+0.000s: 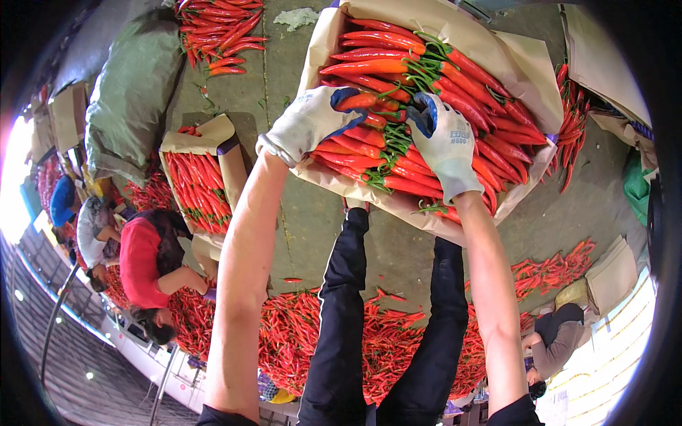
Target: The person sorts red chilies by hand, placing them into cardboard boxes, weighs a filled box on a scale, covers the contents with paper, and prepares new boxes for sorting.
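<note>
A carton lined with brown paper (525, 66) is filled with long red chili peppers (469, 85), laid in rows with their green stems meeting along the middle. My left hand (314, 117), in a white knit glove with blue-coated fingers, reaches over the carton's left side. Its thumb and fingers are closed around an orange-red chili pepper (360, 101). My right hand (445, 136), gloved alike, rests on the peppers beside the stems. Its fingers are curled, and whether anything is pinched in them is hidden.
A smaller paper-lined carton of chilies (197, 186) stands at left, near a large green sack (133, 96). Loose chilies (287, 330) cover the floor around my legs. A person in a red top (141, 261) bends at left; another person (559, 341) is at lower right.
</note>
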Tool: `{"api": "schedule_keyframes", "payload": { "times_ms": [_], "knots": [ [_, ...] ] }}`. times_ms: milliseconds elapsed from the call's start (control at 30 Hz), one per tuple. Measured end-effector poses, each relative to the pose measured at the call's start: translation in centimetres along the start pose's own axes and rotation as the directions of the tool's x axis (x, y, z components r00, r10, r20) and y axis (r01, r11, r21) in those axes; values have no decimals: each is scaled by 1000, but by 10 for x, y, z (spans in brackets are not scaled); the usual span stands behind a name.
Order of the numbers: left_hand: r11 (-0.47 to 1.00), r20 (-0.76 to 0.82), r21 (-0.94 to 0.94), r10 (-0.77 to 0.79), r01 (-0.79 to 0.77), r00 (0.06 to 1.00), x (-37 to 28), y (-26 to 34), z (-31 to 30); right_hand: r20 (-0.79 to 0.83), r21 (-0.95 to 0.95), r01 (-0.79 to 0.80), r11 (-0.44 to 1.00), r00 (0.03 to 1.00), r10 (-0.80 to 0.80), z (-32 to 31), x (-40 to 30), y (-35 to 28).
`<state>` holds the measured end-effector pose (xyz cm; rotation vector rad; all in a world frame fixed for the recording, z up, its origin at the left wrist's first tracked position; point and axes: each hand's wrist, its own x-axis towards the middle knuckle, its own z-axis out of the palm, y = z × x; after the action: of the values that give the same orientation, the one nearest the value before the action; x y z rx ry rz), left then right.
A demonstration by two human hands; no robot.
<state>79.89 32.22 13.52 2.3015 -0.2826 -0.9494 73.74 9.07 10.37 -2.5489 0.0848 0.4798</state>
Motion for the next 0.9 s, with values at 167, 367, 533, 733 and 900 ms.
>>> {"api": "schedule_keyframes", "payload": {
  "times_ms": [167, 367, 533, 733, 900],
  "knots": [
    [587, 322, -655, -353, 476, 879, -22, 8, -6, -81, -69, 23, 997, 996, -29, 13, -2, 8],
    [837, -159, -547, -111, 6, 981, -46, 5, 3, -24, 16, 53, 998, 998, -53, 6, -2, 11],
    [924, -262, 299, 319, -238, 911, -28, 22, 3, -133, 447, -19, 894, 987, 88, -13, -48, 24],
    [926, -326, 305, 323, -224, 888, -51, 3, 22, -80, 733, -223, 642, 909, 408, -3, -103, 55],
    [844, -207, 477, 378, -244, 902, -82, -5, 51, -181, 705, -140, 695, 913, 367, 2, -130, 56]
  ]
}}
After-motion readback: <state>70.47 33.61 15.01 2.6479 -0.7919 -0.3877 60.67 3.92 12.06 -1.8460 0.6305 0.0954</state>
